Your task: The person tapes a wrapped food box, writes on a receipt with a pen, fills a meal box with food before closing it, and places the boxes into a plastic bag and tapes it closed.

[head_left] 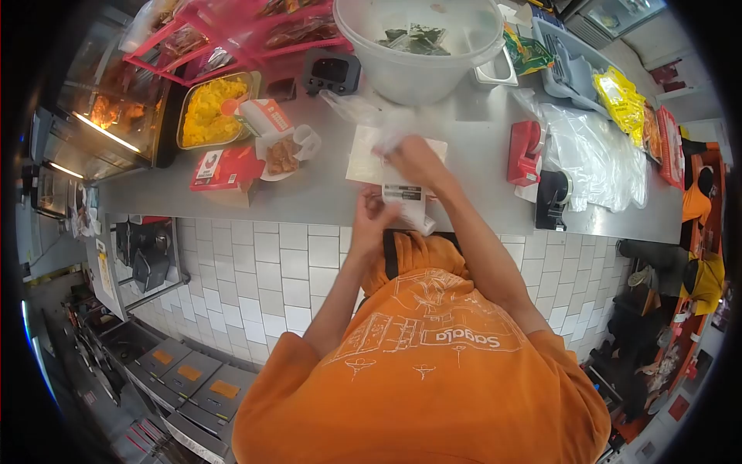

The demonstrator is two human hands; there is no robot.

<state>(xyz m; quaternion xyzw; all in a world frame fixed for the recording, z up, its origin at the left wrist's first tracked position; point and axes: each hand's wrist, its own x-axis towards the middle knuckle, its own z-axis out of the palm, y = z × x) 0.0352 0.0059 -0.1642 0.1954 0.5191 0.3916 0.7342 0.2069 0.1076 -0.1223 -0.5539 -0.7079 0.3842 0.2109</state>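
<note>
My left hand [372, 220] is at the counter's front edge, its fingers closed at the side of a white printed slip [404, 193] that curls down over the edge. Just beyond it, my right hand [416, 161] is closed around a piece of thin clear plastic [396, 133]; both are smeared by motion. Under my right hand lies a pale, flat, square container [362, 157], partly hidden by the hand and plastic. More crumpled clear plastic [349, 107] lies behind it on the steel counter [317, 174].
To the left are red-and-white cartons [226, 168], a paper holder with browned food [283, 155] and a tray of yellow food [212, 108]. A large white tub [421, 73] stands behind. Tape dispensers [525, 153] and clear bags [595, 147] sit at right.
</note>
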